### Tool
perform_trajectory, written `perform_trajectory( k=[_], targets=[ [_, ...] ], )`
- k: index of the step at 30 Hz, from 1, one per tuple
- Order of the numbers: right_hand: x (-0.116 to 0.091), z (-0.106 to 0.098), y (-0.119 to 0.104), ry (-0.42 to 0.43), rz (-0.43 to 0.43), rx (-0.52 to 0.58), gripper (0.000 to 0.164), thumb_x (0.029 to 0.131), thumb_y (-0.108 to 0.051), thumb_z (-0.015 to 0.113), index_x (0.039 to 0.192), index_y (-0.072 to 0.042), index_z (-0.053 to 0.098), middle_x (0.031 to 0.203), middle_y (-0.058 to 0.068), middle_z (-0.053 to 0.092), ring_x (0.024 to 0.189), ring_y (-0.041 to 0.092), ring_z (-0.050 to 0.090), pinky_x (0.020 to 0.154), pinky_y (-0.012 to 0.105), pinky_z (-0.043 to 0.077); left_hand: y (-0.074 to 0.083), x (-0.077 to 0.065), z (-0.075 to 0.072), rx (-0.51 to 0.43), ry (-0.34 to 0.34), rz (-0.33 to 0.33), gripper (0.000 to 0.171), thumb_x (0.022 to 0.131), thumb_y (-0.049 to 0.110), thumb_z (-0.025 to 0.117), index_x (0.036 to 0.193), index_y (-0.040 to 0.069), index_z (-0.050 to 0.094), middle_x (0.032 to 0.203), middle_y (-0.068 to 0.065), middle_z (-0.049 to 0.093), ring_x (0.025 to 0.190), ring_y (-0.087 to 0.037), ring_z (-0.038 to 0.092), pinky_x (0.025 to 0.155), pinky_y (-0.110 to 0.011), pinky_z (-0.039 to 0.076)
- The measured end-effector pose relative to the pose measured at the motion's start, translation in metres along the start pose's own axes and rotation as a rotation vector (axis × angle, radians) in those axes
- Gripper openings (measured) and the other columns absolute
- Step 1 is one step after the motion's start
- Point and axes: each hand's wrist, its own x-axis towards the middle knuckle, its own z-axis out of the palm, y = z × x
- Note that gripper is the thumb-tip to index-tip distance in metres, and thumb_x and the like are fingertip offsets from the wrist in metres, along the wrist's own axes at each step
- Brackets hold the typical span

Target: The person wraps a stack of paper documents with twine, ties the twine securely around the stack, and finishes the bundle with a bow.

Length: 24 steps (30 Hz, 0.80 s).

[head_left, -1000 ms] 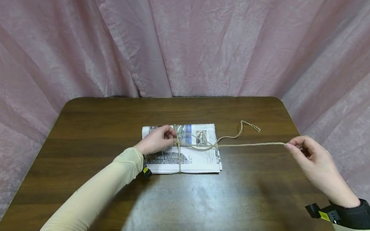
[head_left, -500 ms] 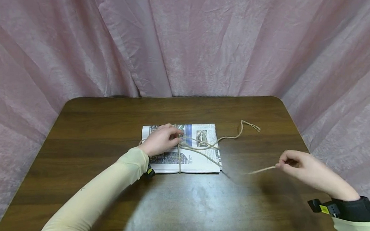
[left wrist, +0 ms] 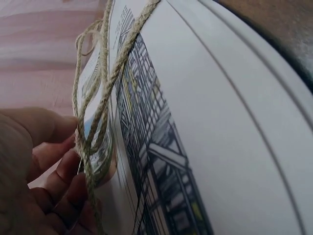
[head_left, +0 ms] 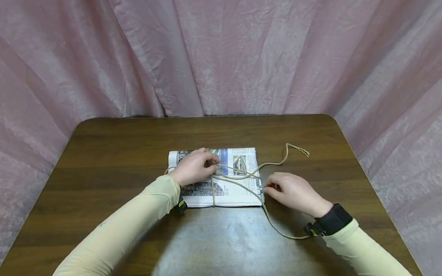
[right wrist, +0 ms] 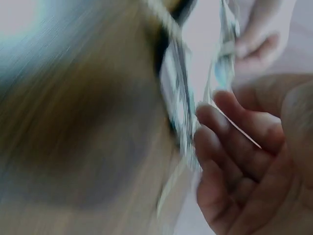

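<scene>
Left grip [head_left: 197,166] pinches string [left wrist: 115,72] on folded newspaper [head_left: 238,194]. Right grip [head_left: 295,193] loosely half-curled, holding nothing, near newspaper's right edge.

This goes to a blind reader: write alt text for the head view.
A person's left grip pinches twine wrapped around a folded newspaper on a brown table. The right grip, holding nothing, is beside the newspaper's right edge; pink curtains hang behind.
</scene>
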Motion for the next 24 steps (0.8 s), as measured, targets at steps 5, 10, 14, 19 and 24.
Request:
perform_trajectory(
  k=[5,10,14,19,24],
  targets=[
    [0.035,0.026,-0.027,0.029,-0.038,-0.073,0.009,0.092,-0.03,0.075,0.087,-0.024,0.071,0.078,-0.013,0.058,0.069,0.006,0.052,0.061,0.03,0.045,-0.005,-0.007,-0.005,-0.063,0.001,-0.009,0.018,0.09,0.018,0.071,0.108,0.014,0.069,0.098,0.003,0.063,0.091,-0.014,0.058,0.085,-0.034,0.049],
    [0.05,0.038,-0.038,0.053,-0.021,-0.19,0.022,0.089,-0.025,0.076,0.075,-0.023,0.058,0.071,-0.01,0.053,0.065,0.011,0.051,0.055,0.033,0.043,-0.011,-0.012,-0.006,-0.054,-0.018,-0.003,0.011,0.089,0.023,0.075,0.098,0.019,0.069,0.093,0.007,0.064,0.088,-0.012,0.058,0.083,-0.034,0.049],
    [0.051,0.039,-0.041,0.08,-0.027,-0.215,0.024,0.089,-0.019,0.072,0.072,-0.023,0.054,0.069,-0.01,0.05,0.063,0.012,0.049,0.052,0.032,0.041,-0.012,-0.013,-0.003,-0.009,-0.004,-0.008,0.014,0.09,0.033,0.077,0.094,0.023,0.069,0.09,0.01,0.065,0.087,-0.012,0.058,0.084,-0.036,0.048],
    [0.042,0.03,-0.043,0.119,-0.032,-0.179,0.023,0.089,-0.018,0.07,0.073,-0.024,0.055,0.069,-0.012,0.048,0.064,0.01,0.048,0.054,0.03,0.041,-0.009,-0.012,0.002,0.043,0.027,-0.045,0.015,0.088,0.034,0.076,0.093,0.023,0.066,0.09,0.01,0.064,0.087,-0.013,0.057,0.086,-0.038,0.045],
    [0.031,0.018,-0.045,0.136,-0.019,-0.129,0.016,0.09,-0.02,0.071,0.078,-0.025,0.062,0.071,-0.013,0.051,0.065,0.008,0.048,0.056,0.03,0.042,-0.005,-0.01,0.007,0.044,0.037,-0.072,0.015,0.086,0.025,0.073,0.097,0.021,0.063,0.092,0.008,0.064,0.086,-0.014,0.057,0.087,-0.039,0.045]
  ],
)
